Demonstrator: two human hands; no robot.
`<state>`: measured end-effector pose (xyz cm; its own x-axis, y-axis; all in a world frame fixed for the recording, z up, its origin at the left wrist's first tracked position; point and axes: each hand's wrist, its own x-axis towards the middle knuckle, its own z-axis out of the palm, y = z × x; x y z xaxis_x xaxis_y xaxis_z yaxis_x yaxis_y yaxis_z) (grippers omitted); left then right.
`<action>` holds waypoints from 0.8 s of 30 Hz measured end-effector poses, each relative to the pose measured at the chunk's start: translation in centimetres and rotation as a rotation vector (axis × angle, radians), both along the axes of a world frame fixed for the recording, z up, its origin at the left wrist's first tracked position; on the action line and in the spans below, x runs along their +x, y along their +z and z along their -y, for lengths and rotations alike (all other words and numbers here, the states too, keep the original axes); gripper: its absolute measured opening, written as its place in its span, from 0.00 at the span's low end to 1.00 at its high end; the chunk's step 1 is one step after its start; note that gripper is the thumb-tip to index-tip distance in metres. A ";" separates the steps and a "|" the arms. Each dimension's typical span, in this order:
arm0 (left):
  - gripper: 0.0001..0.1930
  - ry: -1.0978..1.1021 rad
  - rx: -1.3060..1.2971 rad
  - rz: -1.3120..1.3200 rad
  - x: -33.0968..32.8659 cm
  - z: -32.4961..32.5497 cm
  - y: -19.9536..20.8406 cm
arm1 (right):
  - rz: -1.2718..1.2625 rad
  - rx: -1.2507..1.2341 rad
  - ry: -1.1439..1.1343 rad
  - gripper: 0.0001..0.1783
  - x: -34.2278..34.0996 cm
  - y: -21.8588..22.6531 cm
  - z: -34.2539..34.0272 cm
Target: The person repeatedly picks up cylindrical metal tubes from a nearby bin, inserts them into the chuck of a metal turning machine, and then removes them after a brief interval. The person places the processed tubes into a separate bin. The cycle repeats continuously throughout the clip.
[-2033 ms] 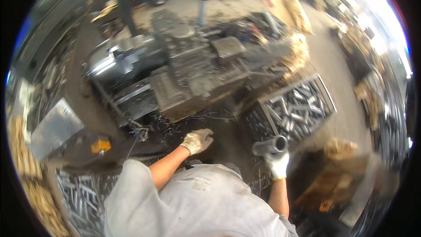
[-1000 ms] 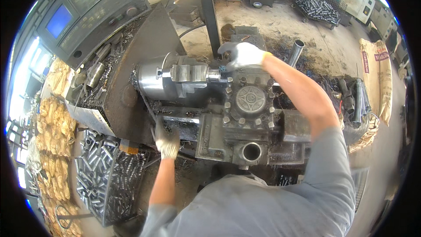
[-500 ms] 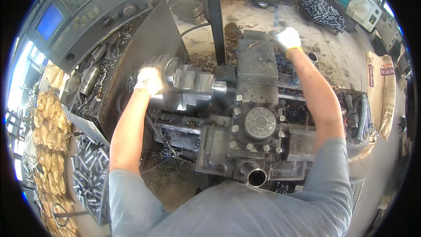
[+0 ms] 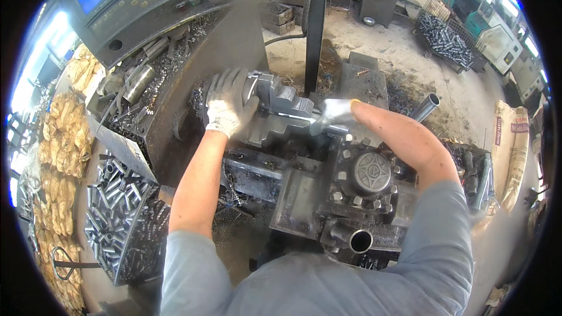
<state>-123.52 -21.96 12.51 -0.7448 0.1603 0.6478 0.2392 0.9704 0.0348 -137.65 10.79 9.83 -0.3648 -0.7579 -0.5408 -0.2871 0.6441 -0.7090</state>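
My left hand (image 4: 228,102), in a white glove with a grey coating, lies with fingers stretched over the rim of the lathe chuck (image 4: 256,134). The stepped chuck jaws (image 4: 285,103) stick out to its right. At the jaws' right end my right hand (image 4: 335,111), also gloved and slightly blurred, has its fingers closed around a short shiny metal tube (image 4: 338,130). Its fingertips are partly smeared by motion. Just right of and nearer than that hand is the bolted tool post (image 4: 370,172) with its round embossed cap.
A control panel (image 4: 146,6) and a chip-strewn ledge (image 4: 140,82) stand at left. Below them, a bin (image 4: 137,240) holds many cut tubes. One tube (image 4: 361,241) points toward me; another (image 4: 426,107) stands at right. A dark post (image 4: 315,29) rises behind the chuck.
My right hand has come left and nearer, from beyond the tool post to the tube at the chuck. My left hand has shifted over the chuck, which has turned. The view has swung.
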 end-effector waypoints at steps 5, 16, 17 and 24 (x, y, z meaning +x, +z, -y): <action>0.38 0.050 0.050 0.070 0.4 -0.4 0.6 | -0.633 0.469 0.016 0.27 4.4 4.6 -3.1; 0.38 -0.161 0.378 0.117 3.2 -0.5 2.6 | -1.513 -0.374 -0.897 0.37 29.3 13.6 -5.2; 0.40 -0.295 0.540 0.171 5.1 -1.3 3.0 | -1.376 -0.545 -0.862 0.38 31.8 13.2 -3.9; 0.40 -0.686 1.514 0.611 23.6 -10.0 -3.7 | -1.094 -0.359 -0.773 0.48 40.5 4.0 5.1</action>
